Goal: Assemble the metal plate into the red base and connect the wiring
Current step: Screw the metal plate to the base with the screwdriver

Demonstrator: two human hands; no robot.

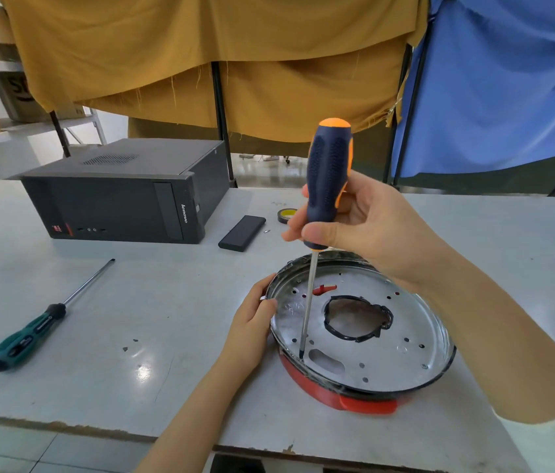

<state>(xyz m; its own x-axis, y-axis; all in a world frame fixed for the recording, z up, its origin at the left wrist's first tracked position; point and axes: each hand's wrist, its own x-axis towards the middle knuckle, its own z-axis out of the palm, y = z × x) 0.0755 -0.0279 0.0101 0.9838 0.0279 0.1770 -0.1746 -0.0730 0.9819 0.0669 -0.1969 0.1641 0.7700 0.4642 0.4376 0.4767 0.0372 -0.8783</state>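
Shiny metal plate [402,322] sits inside the red base [317,387] near the front edge of the white table [167,336], its flat face dotted with small holes and cut by a ragged, black-edged opening in the middle; a bit of red shows through a slot toward its far side. The right hand [371,227] holds the blue and orange screwdriver [325,186] nearly upright, thumb and fingers curled round the lower part of the handle, and the thin shaft runs down so the tip meets the plate near its front left rim, beside an oblong slot. The left hand [252,322] grips the left rim of the plate, thumb lying over the edge on the inner face and the other fingers wrapped behind the rim, mostly hidden. Off to the left on the table lies a green and black screwdriver [37,329], well apart from the work. Farther back stand a black computer case [126,196], a small flat black box [242,232] and a roll of tape [287,215].
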